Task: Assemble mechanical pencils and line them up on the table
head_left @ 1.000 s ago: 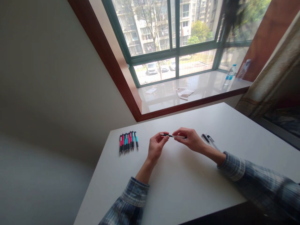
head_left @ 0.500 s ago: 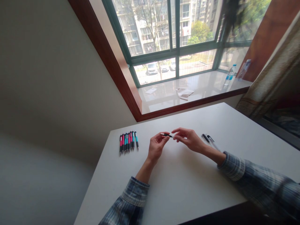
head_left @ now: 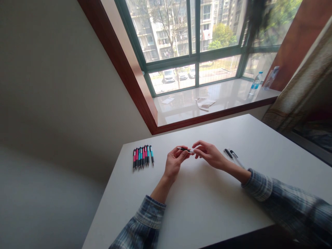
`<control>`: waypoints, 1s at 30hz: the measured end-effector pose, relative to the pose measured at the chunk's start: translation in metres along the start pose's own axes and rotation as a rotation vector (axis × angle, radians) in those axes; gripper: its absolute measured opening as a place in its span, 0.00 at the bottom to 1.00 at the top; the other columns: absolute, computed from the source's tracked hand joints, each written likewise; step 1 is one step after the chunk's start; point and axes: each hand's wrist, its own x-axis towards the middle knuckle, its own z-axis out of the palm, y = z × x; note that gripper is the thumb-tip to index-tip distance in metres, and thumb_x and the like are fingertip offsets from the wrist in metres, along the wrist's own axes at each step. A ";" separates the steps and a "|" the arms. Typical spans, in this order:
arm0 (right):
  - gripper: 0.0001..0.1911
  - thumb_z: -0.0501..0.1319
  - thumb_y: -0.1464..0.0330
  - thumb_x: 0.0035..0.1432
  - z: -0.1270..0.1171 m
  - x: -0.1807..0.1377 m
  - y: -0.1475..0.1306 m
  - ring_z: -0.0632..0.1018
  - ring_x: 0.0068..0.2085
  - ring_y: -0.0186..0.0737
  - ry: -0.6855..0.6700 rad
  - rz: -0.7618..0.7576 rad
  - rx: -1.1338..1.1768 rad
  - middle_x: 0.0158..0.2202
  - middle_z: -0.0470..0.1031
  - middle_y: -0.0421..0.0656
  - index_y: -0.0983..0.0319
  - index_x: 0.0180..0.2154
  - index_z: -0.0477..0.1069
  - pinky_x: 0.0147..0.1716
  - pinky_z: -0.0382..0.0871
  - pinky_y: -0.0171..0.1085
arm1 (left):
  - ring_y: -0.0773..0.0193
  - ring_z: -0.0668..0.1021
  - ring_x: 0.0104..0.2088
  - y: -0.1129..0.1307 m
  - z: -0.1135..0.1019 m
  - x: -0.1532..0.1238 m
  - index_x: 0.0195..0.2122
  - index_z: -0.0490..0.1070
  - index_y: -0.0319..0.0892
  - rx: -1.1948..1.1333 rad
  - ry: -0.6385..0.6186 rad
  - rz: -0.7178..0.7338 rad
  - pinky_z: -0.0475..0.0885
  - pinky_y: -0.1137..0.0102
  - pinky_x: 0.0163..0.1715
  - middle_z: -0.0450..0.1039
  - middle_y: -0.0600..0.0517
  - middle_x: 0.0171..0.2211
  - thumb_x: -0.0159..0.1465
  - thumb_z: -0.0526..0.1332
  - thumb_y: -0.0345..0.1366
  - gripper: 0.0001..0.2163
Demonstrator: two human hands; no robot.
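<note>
A slim pen with a black section and a whitish end (head_left: 183, 149) is held level above the white table. My left hand (head_left: 172, 164) pinches its black part between thumb and fingers. From the other side, the thumb and index finger of my right hand (head_left: 211, 156) close on the whitish end; the fingertips partly hide it. Right of that hand lie a short black piece like a pen cap (head_left: 228, 153) and a white pen barrel with a black clip (head_left: 235, 157), partly behind the wrist.
A row of several pink and teal pens with black grips (head_left: 141, 157) lies at the table's left far corner. Behind the white table (head_left: 202, 204) is a windowsill (head_left: 178, 112) with a cloth (head_left: 204, 103) and a water bottle (head_left: 255, 84). A curtain (head_left: 293, 86) hangs at right.
Both hands stay together at the pen with only slight finger shifts; the right fingertips have moved a little to the right along its end. The view has shifted slightly.
</note>
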 end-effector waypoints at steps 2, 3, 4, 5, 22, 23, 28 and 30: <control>0.15 0.66 0.57 0.60 -0.002 0.000 0.000 0.82 0.40 0.41 0.064 -0.022 -0.127 0.40 0.82 0.44 0.59 0.44 0.73 0.42 0.75 0.41 | 0.65 0.81 0.35 0.000 -0.001 0.001 0.40 0.78 0.40 -0.042 0.051 -0.013 0.76 0.66 0.46 0.81 0.49 0.35 0.54 0.75 0.40 0.16; 0.14 0.67 0.58 0.59 -0.003 0.001 0.000 0.82 0.40 0.42 0.089 -0.032 -0.192 0.40 0.82 0.43 0.58 0.42 0.74 0.42 0.75 0.40 | 0.65 0.81 0.35 0.001 -0.002 0.002 0.40 0.78 0.40 -0.059 0.070 -0.019 0.76 0.66 0.46 0.81 0.49 0.35 0.54 0.76 0.40 0.16; 0.12 0.67 0.59 0.59 -0.004 0.001 -0.001 0.81 0.40 0.41 0.104 -0.038 -0.243 0.40 0.82 0.42 0.58 0.40 0.75 0.42 0.74 0.40 | 0.66 0.81 0.35 0.001 -0.002 0.003 0.40 0.78 0.40 -0.072 0.084 -0.024 0.76 0.66 0.47 0.81 0.49 0.35 0.54 0.76 0.40 0.16; 0.10 0.67 0.59 0.59 -0.004 0.001 -0.001 0.81 0.39 0.41 0.107 -0.043 -0.272 0.38 0.82 0.41 0.58 0.39 0.75 0.41 0.74 0.39 | 0.66 0.81 0.35 0.001 -0.003 0.003 0.40 0.78 0.40 -0.080 0.093 -0.028 0.75 0.67 0.47 0.82 0.49 0.36 0.54 0.76 0.40 0.16; 0.11 0.65 0.58 0.60 -0.004 0.000 -0.004 0.78 0.32 0.38 0.091 -0.043 -0.320 0.34 0.81 0.41 0.58 0.39 0.77 0.35 0.71 0.37 | 0.61 0.83 0.41 -0.002 -0.006 0.004 0.40 0.79 0.40 -0.114 0.115 -0.035 0.75 0.62 0.52 0.83 0.46 0.41 0.52 0.76 0.42 0.17; 0.11 0.63 0.58 0.62 -0.005 0.000 -0.004 0.77 0.30 0.38 0.086 -0.029 -0.342 0.32 0.81 0.41 0.59 0.37 0.78 0.34 0.70 0.37 | 0.62 0.82 0.41 -0.003 -0.007 0.004 0.40 0.79 0.40 -0.115 0.107 -0.040 0.75 0.63 0.52 0.83 0.46 0.42 0.53 0.76 0.42 0.17; 0.17 0.56 0.58 0.68 -0.004 0.000 -0.003 0.73 0.26 0.35 -0.023 0.040 -0.347 0.26 0.78 0.39 0.59 0.35 0.77 0.30 0.66 0.35 | 0.63 0.82 0.41 -0.004 -0.008 0.005 0.40 0.80 0.40 -0.124 0.103 -0.040 0.75 0.64 0.52 0.82 0.46 0.43 0.54 0.75 0.40 0.15; 0.13 0.59 0.58 0.66 -0.002 0.000 -0.001 0.75 0.28 0.36 -0.019 0.033 -0.312 0.30 0.80 0.39 0.58 0.42 0.76 0.31 0.68 0.35 | 0.63 0.82 0.41 -0.004 -0.008 0.005 0.39 0.79 0.40 -0.136 0.118 -0.037 0.75 0.64 0.52 0.82 0.47 0.41 0.54 0.76 0.40 0.15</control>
